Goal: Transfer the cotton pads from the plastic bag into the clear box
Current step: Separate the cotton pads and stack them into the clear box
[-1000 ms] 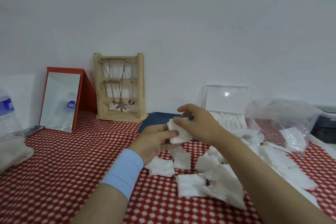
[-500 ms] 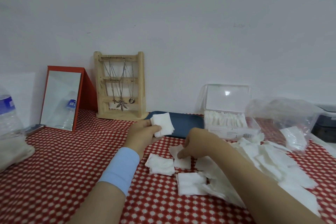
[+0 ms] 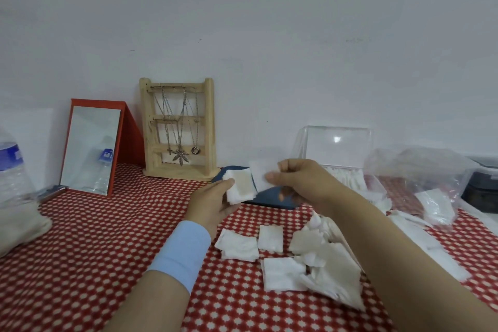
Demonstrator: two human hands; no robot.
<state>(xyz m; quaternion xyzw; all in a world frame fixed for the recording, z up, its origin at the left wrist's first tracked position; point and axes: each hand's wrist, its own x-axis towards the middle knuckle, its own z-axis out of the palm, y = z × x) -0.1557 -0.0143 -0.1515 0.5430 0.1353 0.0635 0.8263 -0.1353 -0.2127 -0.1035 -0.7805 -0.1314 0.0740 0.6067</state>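
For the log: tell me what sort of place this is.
Probably a home dressing table: a mirror, a necklace stand and a clear box of cotton pads on a checked cloth.

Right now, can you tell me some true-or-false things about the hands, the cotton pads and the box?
1. The left hand holds a stack of cotton pads. True.
2. The right hand is empty. False: it pinches a single pad.
3. The clear box has its lid shut. False: the lid stands open, and there are pads inside.
4. Loose pads lie on the red checked tablecloth. True.
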